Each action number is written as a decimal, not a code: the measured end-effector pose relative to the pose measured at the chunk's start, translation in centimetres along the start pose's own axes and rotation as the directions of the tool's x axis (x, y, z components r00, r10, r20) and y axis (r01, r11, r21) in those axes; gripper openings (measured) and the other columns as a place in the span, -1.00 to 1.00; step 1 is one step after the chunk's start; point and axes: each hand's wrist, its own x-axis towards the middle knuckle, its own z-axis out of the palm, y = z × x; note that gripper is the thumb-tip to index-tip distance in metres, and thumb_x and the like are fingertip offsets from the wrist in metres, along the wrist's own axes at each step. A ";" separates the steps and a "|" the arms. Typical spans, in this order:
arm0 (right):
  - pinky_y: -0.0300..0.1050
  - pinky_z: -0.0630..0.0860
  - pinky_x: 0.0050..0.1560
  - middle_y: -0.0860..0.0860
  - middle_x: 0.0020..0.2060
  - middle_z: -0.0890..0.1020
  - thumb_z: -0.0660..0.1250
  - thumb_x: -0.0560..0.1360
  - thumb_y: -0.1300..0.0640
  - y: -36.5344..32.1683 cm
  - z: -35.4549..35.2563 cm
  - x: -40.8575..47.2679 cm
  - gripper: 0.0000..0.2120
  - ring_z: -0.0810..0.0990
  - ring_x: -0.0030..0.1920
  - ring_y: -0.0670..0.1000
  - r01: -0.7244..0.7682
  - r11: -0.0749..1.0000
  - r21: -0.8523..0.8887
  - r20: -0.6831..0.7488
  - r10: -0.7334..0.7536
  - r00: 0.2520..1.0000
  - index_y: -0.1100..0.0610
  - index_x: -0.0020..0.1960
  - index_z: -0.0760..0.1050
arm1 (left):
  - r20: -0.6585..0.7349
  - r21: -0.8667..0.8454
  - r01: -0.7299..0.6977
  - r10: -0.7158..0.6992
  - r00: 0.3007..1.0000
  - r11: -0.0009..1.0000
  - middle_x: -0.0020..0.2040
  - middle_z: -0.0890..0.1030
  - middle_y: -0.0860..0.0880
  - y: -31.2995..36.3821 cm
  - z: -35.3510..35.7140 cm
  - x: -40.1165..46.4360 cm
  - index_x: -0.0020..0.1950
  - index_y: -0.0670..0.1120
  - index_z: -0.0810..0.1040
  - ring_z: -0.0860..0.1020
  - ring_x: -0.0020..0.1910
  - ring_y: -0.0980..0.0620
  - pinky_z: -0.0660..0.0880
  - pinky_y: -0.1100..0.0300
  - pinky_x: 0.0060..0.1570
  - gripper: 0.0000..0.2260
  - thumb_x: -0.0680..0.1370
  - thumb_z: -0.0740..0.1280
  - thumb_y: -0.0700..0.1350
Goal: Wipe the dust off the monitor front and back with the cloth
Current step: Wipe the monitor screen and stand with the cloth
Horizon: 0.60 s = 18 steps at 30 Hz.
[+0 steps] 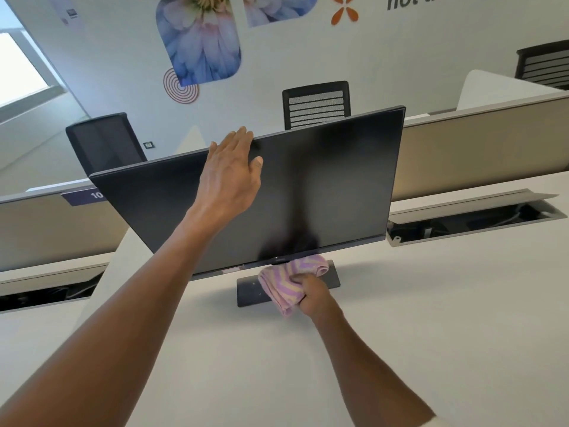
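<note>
A black monitor (323, 186) stands on a flat dark base (249, 291) on the white desk (431, 318), its dark screen facing me. My left hand (231, 174) lies over the monitor's top edge, fingers reaching behind it and thumb on the screen. My right hand (314, 295) grips a bunched pink and purple striped cloth (289, 277). The cloth sits just under the monitor's bottom edge, over the base. The monitor's back is hidden.
An open cable tray (474, 220) is sunk into the desk at the right behind the monitor. Beige divider panels (480, 149) run behind the desk. Black office chairs (317, 104) stand beyond them, before a wall with flower prints.
</note>
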 end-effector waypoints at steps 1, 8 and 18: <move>0.13 0.53 0.23 0.23 0.08 0.63 0.34 0.48 0.28 0.3 0.3 0.1 -0.85 0.61 0.10 0.22 -0.008 0.998 -0.070 0.025 0.010 1.000 0.26 0.03 0.59 | 0.004 -0.005 -0.001 0.001 1.000 1.000 0.58 0.19 -0.09 0.0 0.0 0.0 0.57 -0.13 0.19 0.11 0.57 -0.04 -0.02 0.00 0.54 -0.51 0.67 0.13 -0.03; 0.17 0.56 0.17 0.27 0.05 0.64 0.36 0.44 0.30 -1.5 -1.1 -1.3 -0.90 0.63 0.05 0.24 -0.015 0.991 -0.129 -0.066 0.006 0.998 0.28 -0.06 0.62 | 0.022 -0.011 -0.002 0.003 1.000 1.000 0.59 0.17 -0.07 0.0 -0.1 0.0 0.58 -0.12 0.17 0.09 0.58 -0.04 -0.03 0.01 0.54 -0.50 0.66 0.15 -0.03; 0.09 0.52 0.21 0.13 0.10 0.54 0.42 0.46 0.13 -6.2 -9.6 -4.4 -0.60 0.56 0.05 0.17 0.131 0.988 0.077 -0.331 -0.099 0.939 0.20 0.24 0.43 | 0.024 -0.036 0.003 -0.002 1.000 0.999 0.59 0.17 -0.08 -0.1 0.0 0.0 0.58 -0.13 0.17 0.08 0.58 -0.04 -0.03 -0.01 0.55 -0.50 0.66 0.14 -0.05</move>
